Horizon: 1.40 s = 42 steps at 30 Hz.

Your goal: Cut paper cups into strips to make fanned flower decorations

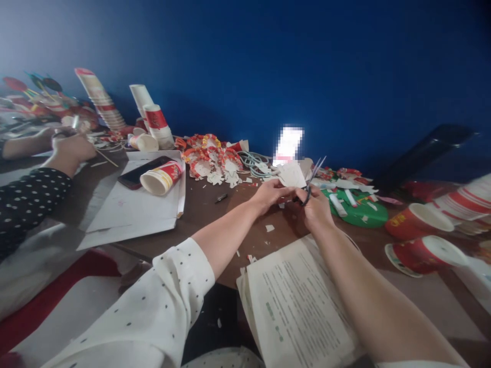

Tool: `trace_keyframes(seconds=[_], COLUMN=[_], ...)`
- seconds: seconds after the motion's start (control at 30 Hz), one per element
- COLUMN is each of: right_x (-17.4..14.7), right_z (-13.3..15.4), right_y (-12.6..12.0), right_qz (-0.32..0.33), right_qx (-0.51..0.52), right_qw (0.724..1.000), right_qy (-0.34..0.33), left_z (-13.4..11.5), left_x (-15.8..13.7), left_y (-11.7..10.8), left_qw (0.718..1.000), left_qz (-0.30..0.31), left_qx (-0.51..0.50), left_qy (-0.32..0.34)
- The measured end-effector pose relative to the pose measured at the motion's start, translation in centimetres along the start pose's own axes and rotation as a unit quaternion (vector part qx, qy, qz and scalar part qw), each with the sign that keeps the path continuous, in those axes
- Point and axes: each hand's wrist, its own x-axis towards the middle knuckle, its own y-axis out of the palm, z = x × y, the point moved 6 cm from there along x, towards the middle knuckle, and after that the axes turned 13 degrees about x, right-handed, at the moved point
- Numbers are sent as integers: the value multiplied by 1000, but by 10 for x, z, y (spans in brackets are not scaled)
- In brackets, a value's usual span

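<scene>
Over the middle of the table, my left hand (273, 194) pinches a small piece of white paper (292, 175). Close beside it, my right hand (319, 208) grips scissors (306, 196) with dark handles; the blades point up and away from me, right of the paper. Whether the blades touch the paper I cannot tell. Small white scraps (270, 228) lie on the brown table below my hands. A stack of printed sheets (297, 306) rests at the near edge, partly under my right forearm.
Left of me, a co-worker's hands (71, 145) hold something unclear. A paper cup (161, 178) lies on a dark phone (143, 171) and white sheets (115, 212). Cut red-and-white cup pieces (210, 156), a green disc (370, 214) and more cups (425, 255) surround the work area.
</scene>
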Motion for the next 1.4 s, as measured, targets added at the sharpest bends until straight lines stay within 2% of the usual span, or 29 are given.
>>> trace_keyframes(seconds=[0.17,0.3,0.37,0.47,0.6,0.77,1.4], right_x=[-2,-10,-15,-21,-24,-18,-21], right_z=[-3,-13,-18,-20,-17,-8,10], right_y=[5,10,14,16,20,17,22], right_qz=[37,69,106,129,162,145,158], right_qx=[-11,-40,-62,-101,-175,-231,-280], right_qw=[999,990,980,972,960,957,946], right_qy=[16,116,156,169,147,100,44], left_z=[5,2,-1,-3,-3,-6,-3], left_x=[6,12,12,12,13,11,21], left_y=[-8,-25,-33,-38,-40,-37,-37], left_qw=[999,992,986,978,977,983,993], left_qz=[-35,-91,-128,-163,-172,-156,-107], left_qx=[-33,-84,-109,-132,-128,-97,10], left_qy=[13,23,15,1,-12,-1,44])
